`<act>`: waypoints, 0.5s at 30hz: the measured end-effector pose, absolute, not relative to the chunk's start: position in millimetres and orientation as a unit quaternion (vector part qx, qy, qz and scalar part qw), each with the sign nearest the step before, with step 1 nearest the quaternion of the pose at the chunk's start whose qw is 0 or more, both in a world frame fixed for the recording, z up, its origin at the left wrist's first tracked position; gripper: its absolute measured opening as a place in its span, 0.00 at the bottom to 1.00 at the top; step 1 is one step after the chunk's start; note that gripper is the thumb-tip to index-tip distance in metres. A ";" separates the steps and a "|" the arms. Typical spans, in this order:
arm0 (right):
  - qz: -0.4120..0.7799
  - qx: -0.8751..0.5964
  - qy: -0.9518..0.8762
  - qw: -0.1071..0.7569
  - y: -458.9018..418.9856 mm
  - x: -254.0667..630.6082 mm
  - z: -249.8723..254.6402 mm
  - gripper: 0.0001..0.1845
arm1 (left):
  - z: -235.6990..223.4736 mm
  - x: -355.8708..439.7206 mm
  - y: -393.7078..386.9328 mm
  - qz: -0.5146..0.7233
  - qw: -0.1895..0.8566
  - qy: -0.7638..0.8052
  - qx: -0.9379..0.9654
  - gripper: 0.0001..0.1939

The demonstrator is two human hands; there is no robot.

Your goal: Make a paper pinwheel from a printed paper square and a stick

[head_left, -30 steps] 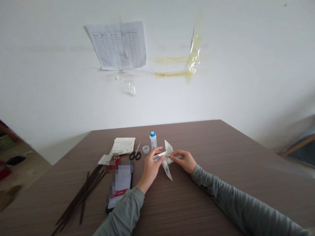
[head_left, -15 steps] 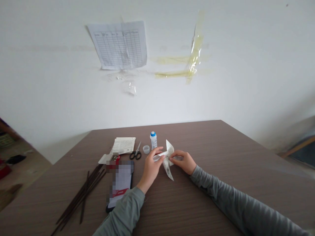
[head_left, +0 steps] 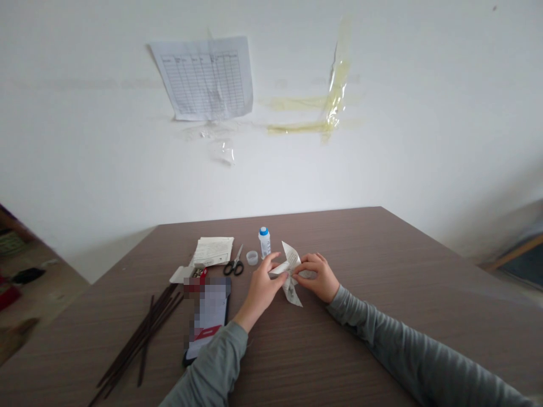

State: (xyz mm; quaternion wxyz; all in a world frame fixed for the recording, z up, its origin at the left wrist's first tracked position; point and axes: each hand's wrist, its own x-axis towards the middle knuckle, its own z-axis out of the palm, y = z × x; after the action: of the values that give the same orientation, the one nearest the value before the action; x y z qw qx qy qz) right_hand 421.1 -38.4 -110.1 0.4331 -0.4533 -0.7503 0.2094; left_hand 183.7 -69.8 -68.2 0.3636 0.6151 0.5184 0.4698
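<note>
A paper pinwheel (head_left: 291, 255) with printed text on its pointed blades is held above the table between both hands. My left hand (head_left: 263, 284) pinches it from the left, thumb at the middle of the blades and index finger raised behind. My right hand (head_left: 319, 277) has its thumb and forefinger pressed together at the pinwheel's centre; whatever tiny thing may be between those fingertips is hidden. Just behind the left hand stand a white glue bottle (head_left: 264, 244) with a blue collar and a small clear cap (head_left: 251, 258).
Black-handled scissors (head_left: 233, 266) lie beside a stack of printed paper (head_left: 214, 250). Nearer are an opened small red box (head_left: 198, 275), a phone (head_left: 210, 316) and several dark thin sticks (head_left: 136, 339) on the brown table (head_left: 382, 254). The wall (head_left: 297, 181) rises behind.
The pinwheel has turned and tilted slightly, its lower blade now a little higher and further right. Both hands stay at its centre with small finger shifts.
</note>
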 end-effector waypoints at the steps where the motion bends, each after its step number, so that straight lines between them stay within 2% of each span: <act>1: 0.209 -0.451 -0.752 0.434 -38.8 421.0 -110.3 0.06 | -67.4 184.3 -69.8 0.471 0.371 0.513 0.615 0.30; 10: 0.173 -0.439 -0.760 0.447 -40.6 420.7 -107.2 0.05 | -66.7 184.6 -70.2 0.460 0.345 0.514 0.636 0.27; 15: 0.151 -0.434 -0.773 0.438 -38.5 421.8 -108.7 0.06 | -63.9 184.0 -71.0 0.453 0.325 0.528 0.641 0.29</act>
State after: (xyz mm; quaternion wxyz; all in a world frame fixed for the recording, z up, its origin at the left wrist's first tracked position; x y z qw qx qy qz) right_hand 421.8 -38.5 -108.7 0.4375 -0.4341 -0.7728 0.1511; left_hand 184.0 -71.0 -63.9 0.3254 0.6407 0.5279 0.4528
